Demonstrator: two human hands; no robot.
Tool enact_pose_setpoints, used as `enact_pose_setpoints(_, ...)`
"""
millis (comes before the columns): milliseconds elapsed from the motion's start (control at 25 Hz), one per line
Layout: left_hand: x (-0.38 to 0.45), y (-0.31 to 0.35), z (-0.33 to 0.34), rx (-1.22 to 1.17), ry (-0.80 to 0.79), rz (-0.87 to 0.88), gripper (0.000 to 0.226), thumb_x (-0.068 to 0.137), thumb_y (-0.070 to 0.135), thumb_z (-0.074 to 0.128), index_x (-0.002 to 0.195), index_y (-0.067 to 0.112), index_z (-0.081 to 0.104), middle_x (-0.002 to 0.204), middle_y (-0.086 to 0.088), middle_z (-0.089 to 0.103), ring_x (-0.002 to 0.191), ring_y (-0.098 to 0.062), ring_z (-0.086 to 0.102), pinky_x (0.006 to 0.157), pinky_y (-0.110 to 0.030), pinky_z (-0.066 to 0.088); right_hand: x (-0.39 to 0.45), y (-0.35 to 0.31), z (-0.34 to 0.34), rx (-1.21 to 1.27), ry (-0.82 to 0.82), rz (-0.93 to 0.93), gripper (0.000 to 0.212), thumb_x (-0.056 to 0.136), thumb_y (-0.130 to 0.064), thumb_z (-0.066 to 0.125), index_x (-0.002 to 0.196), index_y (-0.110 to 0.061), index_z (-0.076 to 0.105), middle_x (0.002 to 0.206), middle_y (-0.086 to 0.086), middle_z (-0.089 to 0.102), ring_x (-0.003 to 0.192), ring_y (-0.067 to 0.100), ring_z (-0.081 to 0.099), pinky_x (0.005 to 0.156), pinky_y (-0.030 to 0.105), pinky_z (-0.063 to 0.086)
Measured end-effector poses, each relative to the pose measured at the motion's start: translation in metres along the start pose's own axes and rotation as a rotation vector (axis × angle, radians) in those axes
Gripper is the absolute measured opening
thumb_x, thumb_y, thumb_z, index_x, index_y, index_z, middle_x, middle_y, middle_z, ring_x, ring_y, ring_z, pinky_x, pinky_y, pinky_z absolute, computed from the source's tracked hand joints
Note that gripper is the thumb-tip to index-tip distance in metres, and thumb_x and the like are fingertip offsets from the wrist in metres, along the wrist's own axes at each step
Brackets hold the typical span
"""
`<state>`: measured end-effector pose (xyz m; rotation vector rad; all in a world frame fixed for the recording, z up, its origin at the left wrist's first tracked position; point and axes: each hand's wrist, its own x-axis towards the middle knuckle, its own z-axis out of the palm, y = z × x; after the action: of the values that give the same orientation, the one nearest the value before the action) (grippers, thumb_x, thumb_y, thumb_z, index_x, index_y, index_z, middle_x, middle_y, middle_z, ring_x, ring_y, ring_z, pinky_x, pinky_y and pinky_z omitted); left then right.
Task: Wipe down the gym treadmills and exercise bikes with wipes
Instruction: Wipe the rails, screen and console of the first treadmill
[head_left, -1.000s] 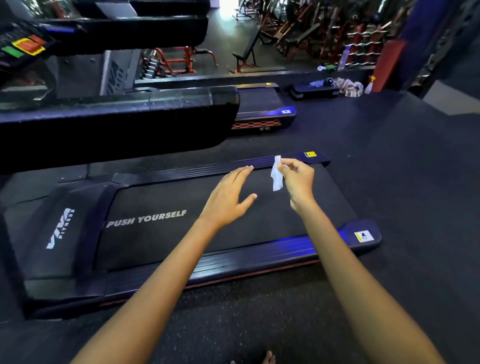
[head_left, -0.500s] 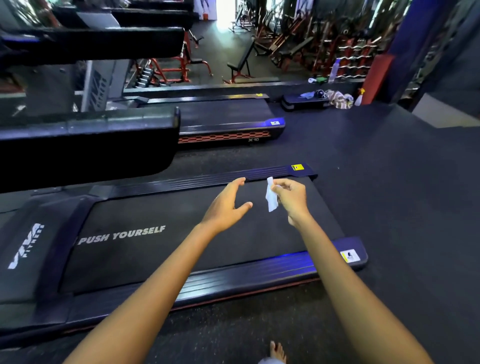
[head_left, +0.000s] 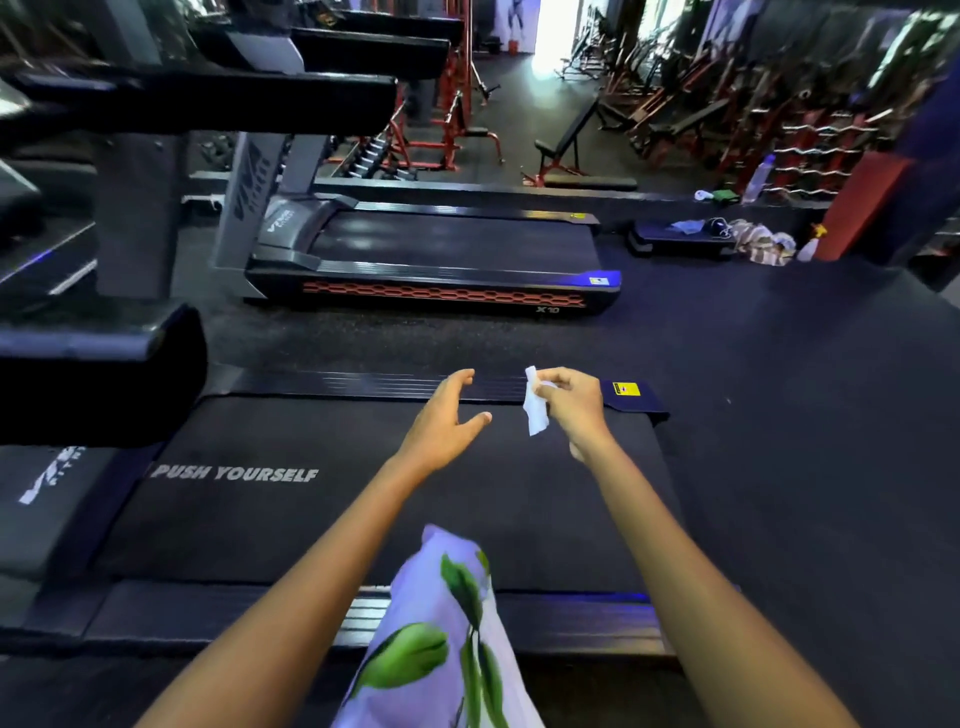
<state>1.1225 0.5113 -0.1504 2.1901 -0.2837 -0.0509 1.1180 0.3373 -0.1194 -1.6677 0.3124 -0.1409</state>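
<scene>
My right hand (head_left: 574, 410) pinches the wipe (head_left: 535, 410) above the far rail (head_left: 363, 385) of the treadmill; my left hand (head_left: 441, 423) is open and empty. I should unfold the wipe flat before I press it along the rail.

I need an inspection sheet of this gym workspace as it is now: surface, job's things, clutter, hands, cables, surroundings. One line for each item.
Surface: near treadmill, black belt printed PUSH YOURSELF, ribbed side rails; dark rubber floor around it.
Job's things: white wipe, crumpled, hanging above the belt; second treadmill beyond, untouched.
Clutter: towel, spray bottle and small items by a black step platform; clear bottle farther back.
Hands: right hand pinches the wipe; left hand open, fingers spread, holding nothing, beside it.
Cables: nothing seen.
Surroundings: weight bench, red racks, further treadmill consoles at left; floral-printed garment at bottom.
</scene>
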Motion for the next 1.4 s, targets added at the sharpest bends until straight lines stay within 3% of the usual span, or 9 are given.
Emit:
enact_pose_setpoints(120, 0.049, -0.004, 0.002, -0.015, 0.046, -0.031, 0.062, 0.090, 0.023, 0.063, 0.143, 0.016, 0.032, 0.147, 0.002, 0.038, 0.136, -0.012, 0.035, 0.110, -0.027, 0.028, 0.055, -0.007, 0.008, -0.002, -0.037, -0.004, 0.020, 0.084, -0.002, 0.061, 0.068, -0.013, 0.065, 0.069, -0.003, 0.063, 0.068, 0.011, 0.058, 0.066, 0.023, 0.046)
enact_pose_setpoints(320, 0.138, -0.013, -0.002, -0.016, 0.096, -0.077, 0.062, 0.090, 0.020, 0.063, 0.143, 0.012, 0.033, 0.146, -0.001, 0.039, 0.135, -0.014, 0.036, 0.106, -0.021, 0.027, 0.153, -0.027, 0.040, -0.059, -0.185, -0.032, 0.011, 0.085, -0.004, 0.062, 0.077, -0.008, 0.067, 0.078, 0.003, 0.065, 0.077, 0.015, 0.060, 0.070, 0.029, 0.048)
enact_pose_setpoints(680, 0.268, 0.021, -0.100, -0.055, 0.209, -0.266, 0.062, 0.090, 0.023, 0.062, 0.143, 0.014, 0.032, 0.147, 0.000, 0.038, 0.136, -0.013, 0.035, 0.110, -0.032, 0.031, 0.295, -0.134, 0.103, -0.206, -0.370, 0.035, 0.020, 0.082, -0.003, 0.060, 0.071, -0.017, 0.070, 0.088, 0.001, 0.071, 0.094, 0.022, 0.065, 0.084, 0.040, 0.051)
enact_pose_setpoints(880, 0.276, 0.054, -0.158, -0.061, 0.307, -0.320, 0.060, 0.090, 0.020, 0.062, 0.142, 0.012, 0.034, 0.146, 0.000, 0.039, 0.135, -0.011, 0.035, 0.107, -0.022, 0.028, 0.304, -0.193, 0.136, -0.222, -0.470, 0.070, 0.026, 0.081, -0.002, 0.059, 0.068, -0.021, 0.069, 0.086, 0.000, 0.070, 0.091, 0.021, 0.065, 0.082, 0.037, 0.052)
enact_pose_setpoints(1040, 0.270, 0.064, -0.201, -0.028, 0.410, -0.377, 0.060, 0.090, 0.022, 0.062, 0.142, 0.012, 0.034, 0.146, 0.001, 0.040, 0.135, -0.010, 0.036, 0.109, -0.032, 0.035, 0.306, -0.228, 0.166, -0.188, -0.595, 0.071, 0.024, 0.083, -0.004, 0.063, 0.068, -0.023, 0.069, 0.084, -0.002, 0.070, 0.084, 0.015, 0.063, 0.077, 0.030, 0.049)
enact_pose_setpoints(1120, 0.266, 0.065, -0.214, 0.012, 0.459, -0.412, 0.060, 0.090, 0.022, 0.062, 0.142, 0.012, 0.034, 0.146, 0.002, 0.040, 0.134, -0.010, 0.036, 0.107, -0.021, 0.031, 0.308, -0.239, 0.180, -0.199, -0.663, 0.055, 0.026, 0.082, -0.002, 0.061, 0.067, -0.022, 0.069, 0.082, -0.002, 0.070, 0.080, 0.013, 0.062, 0.076, 0.030, 0.049)
enact_pose_setpoints(1240, 0.258, 0.063, -0.225, 0.043, 0.521, -0.480, 0.059, 0.090, 0.020, 0.062, 0.141, 0.009, 0.035, 0.144, -0.001, 0.041, 0.126, -0.007, 0.041, 0.090, -0.003, 0.026, 0.310, -0.248, 0.202, -0.215, -0.766, 0.020, 0.026, 0.082, -0.001, 0.061, 0.066, -0.021, 0.067, 0.078, -0.002, 0.068, 0.076, 0.011, 0.060, 0.073, 0.028, 0.047)
enact_pose_setpoints(1320, 0.250, 0.064, -0.230, 0.063, 0.582, -0.531, 0.058, 0.090, 0.019, 0.061, 0.141, 0.009, 0.035, 0.142, -0.001, 0.042, 0.123, -0.008, 0.043, 0.092, -0.009, 0.032, 0.311, -0.250, 0.218, -0.222, -0.870, 0.006, 0.027, 0.081, 0.001, 0.059, 0.066, -0.020, 0.067, 0.075, -0.003, 0.067, 0.072, 0.011, 0.059, 0.069, 0.024, 0.046)
enact_pose_setpoints(1400, 0.241, 0.065, -0.232, 0.061, 0.669, -0.603, 0.057, 0.090, 0.021, 0.061, 0.140, 0.011, 0.036, 0.141, -0.001, 0.043, 0.128, -0.011, 0.042, 0.101, -0.024, 0.037, 0.311, -0.252, 0.233, -0.245, -0.978, -0.002, 0.029, 0.080, 0.003, 0.058, 0.064, -0.019, 0.066, 0.072, -0.004, 0.066, 0.070, 0.010, 0.058, 0.065, 0.022, 0.045)
